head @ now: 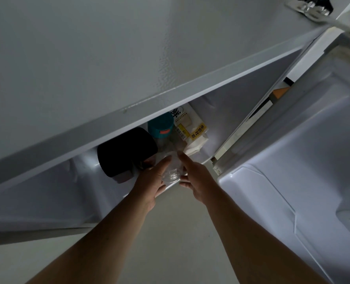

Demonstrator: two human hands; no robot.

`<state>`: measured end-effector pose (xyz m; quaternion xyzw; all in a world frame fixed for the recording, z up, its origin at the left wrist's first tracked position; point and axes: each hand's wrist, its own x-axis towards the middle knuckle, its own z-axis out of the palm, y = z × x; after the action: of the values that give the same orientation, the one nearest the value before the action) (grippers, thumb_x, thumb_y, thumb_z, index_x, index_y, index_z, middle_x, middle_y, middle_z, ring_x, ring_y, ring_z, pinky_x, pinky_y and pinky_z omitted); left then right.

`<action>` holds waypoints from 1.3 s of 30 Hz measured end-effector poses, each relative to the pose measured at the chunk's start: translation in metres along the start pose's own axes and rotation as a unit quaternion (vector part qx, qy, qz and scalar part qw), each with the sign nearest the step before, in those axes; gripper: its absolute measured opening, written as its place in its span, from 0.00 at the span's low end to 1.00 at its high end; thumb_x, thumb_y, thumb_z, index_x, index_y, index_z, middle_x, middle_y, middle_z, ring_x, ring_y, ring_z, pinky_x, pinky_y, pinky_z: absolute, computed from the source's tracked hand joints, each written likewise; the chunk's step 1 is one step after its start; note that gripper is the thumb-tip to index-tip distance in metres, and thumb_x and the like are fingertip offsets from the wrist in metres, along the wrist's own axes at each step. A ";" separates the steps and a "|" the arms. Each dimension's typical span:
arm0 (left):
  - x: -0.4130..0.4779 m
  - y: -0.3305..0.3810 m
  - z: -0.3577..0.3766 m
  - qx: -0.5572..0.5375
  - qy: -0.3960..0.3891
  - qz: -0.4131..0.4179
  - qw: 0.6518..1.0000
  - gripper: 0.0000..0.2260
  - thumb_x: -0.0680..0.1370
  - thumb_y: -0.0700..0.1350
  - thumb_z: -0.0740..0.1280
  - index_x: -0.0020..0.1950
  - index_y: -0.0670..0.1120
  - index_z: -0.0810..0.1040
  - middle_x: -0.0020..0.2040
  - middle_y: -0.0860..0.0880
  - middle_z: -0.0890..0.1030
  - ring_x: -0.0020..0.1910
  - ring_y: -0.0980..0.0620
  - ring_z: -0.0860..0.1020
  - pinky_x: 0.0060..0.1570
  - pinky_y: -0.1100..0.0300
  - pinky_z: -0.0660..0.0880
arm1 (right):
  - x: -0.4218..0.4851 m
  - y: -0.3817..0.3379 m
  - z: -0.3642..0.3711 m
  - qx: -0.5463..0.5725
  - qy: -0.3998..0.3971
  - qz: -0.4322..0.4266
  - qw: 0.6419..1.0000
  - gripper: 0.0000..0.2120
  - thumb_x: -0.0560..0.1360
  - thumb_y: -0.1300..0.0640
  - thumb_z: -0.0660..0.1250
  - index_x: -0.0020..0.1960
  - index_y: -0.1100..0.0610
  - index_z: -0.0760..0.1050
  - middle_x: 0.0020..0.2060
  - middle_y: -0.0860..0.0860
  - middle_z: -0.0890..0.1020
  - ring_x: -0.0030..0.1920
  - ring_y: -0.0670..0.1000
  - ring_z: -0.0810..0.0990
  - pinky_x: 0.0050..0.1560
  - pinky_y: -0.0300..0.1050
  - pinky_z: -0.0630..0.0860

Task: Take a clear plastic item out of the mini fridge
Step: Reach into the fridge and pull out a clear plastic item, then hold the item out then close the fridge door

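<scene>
The mini fridge [108,64] stands open below me, seen from above its grey top. At the front edge of its floor lies a clear plastic item [172,172], round like a cup or bottle, between my two hands. My left hand [151,181] presses against its left side with the fingers stretched out. My right hand [194,179] touches its right side, thumb pointing into the fridge and fingers curled under. Both hands seem to clasp it together. Blur hides its exact outline.
Inside the fridge stand a black-lidded container [127,152], a teal-capped bottle [161,126] and a white packet with yellow label [192,130]. The open fridge door [293,160] with its white inner shelves fills the right. Pale floor [170,242] lies under my arms.
</scene>
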<state>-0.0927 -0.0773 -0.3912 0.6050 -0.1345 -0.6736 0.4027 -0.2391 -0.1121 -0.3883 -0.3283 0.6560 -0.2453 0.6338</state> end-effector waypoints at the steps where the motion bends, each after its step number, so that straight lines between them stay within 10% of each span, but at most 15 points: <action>1: -0.002 -0.001 -0.001 0.003 0.000 -0.003 1.000 0.30 0.55 0.67 0.82 0.52 0.58 0.80 0.47 0.60 0.84 0.51 0.54 0.80 0.49 0.55 0.78 | -0.003 0.002 0.000 0.004 0.001 0.000 1.000 0.31 0.72 0.30 0.71 0.59 0.56 0.81 0.51 0.53 0.88 0.53 0.55 0.86 0.58 0.55 0.81; 17: -0.076 -0.030 -0.017 0.074 -0.023 -0.002 0.997 0.23 0.63 0.66 0.80 0.49 0.55 0.80 0.44 0.56 0.82 0.48 0.53 0.80 0.60 0.48 0.78 | -0.096 0.040 -0.006 0.042 0.013 -0.009 0.999 0.31 0.72 0.29 0.70 0.60 0.54 0.82 0.55 0.50 0.86 0.57 0.56 0.83 0.60 0.57 0.80; 27: -0.156 -0.043 -0.039 0.113 -0.002 0.018 0.993 0.21 0.66 0.66 0.78 0.47 0.53 0.80 0.49 0.53 0.81 0.51 0.50 0.80 0.60 0.46 0.79 | -0.178 0.062 0.008 0.064 0.013 -0.031 0.997 0.35 0.57 0.24 0.73 0.47 0.53 0.84 0.37 0.45 0.87 0.48 0.55 0.85 0.47 0.50 0.82; 39: -0.225 -0.086 -0.138 0.113 0.044 -0.001 0.993 0.29 0.61 0.68 0.79 0.51 0.49 0.82 0.50 0.49 0.85 0.53 0.45 0.83 0.53 0.50 0.82 | -0.232 0.121 0.072 0.010 -0.067 -0.005 0.998 0.28 0.64 0.26 0.75 0.48 0.49 0.85 0.48 0.48 0.86 0.50 0.57 0.85 0.52 0.53 0.85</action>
<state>-0.0110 0.1782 -0.3219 0.6759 -0.1912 -0.6274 0.3363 -0.1862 0.1472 -0.3271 -0.3410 0.6082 -0.2325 0.6780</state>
